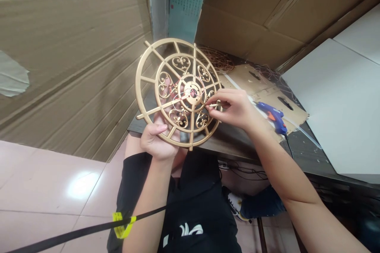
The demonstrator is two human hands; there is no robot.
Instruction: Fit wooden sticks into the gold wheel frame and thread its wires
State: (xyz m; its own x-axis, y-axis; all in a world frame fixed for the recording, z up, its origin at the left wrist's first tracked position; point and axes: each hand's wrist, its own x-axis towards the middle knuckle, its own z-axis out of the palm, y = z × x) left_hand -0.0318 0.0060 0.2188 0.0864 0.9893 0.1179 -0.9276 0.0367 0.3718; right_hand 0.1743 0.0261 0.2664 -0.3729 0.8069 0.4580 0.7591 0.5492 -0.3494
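Wheel (pixel 193 85) faces the camera, one spoke (pixel 192 120) pointing nearly straight down.

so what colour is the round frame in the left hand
The round frame is gold, spokes and scrollwork included, as the head view shows.

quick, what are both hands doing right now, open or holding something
Left hand: closed on the gold round frame.
Right hand: closed, fingertips pinching a small pale stick.

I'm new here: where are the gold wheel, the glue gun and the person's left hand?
Gold wheel (pixel 193 101), head view: on its central hub.
Glue gun (pixel 276 118), head view: on its blue body.
Left hand (pixel 159 142), head view: mid-hand, below the thumb.
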